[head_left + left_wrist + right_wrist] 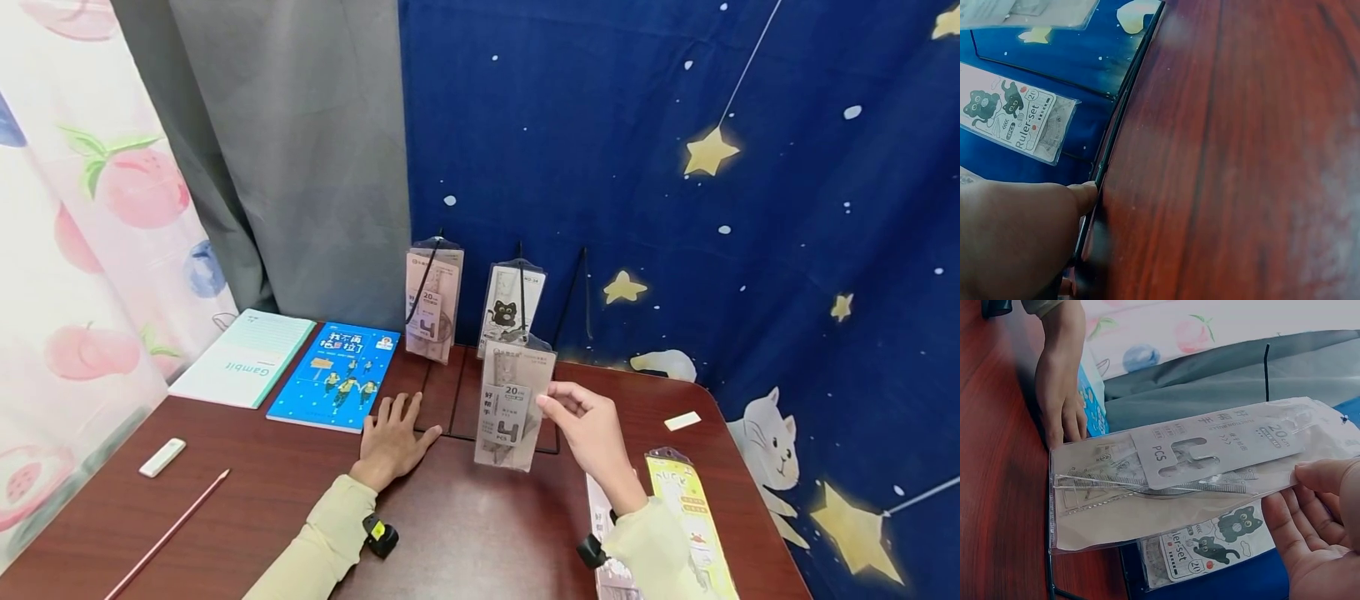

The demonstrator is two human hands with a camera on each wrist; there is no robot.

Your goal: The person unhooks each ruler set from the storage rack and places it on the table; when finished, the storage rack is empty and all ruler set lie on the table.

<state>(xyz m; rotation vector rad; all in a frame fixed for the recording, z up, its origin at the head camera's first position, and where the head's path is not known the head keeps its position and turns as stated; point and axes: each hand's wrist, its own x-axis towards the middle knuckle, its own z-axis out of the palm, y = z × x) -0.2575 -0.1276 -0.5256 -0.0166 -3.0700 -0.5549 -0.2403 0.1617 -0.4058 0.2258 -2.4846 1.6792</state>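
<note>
My right hand (pixel 588 425) pinches the right edge of a clear-packed ruler set (pixel 516 408) between thumb and fingers. The pack hangs upright in front of a black-cat ruler set (pixel 513 300) on the middle hook of a black wire rack (pixel 573 292). Through its plastic, the right wrist view shows transparent rulers (pixel 1097 481). With fingers spread, my left hand (pixel 393 442) rests on the table at the rack's base, the thumb touching the base wire (pixel 1110 140). Another ruler set (pixel 433 304) hangs on the left hook.
Left of the rack lie a blue book (pixel 337 379) and a mint-edged notebook (pixel 243 358). Nearer are a white eraser-like block (pixel 162 457) and a pencil (pixel 168 533). A yellow pack (pixel 690 517) and a pink pack (pixel 600 508) lie beside my right forearm; a small white strip (pixel 682 421) lies behind.
</note>
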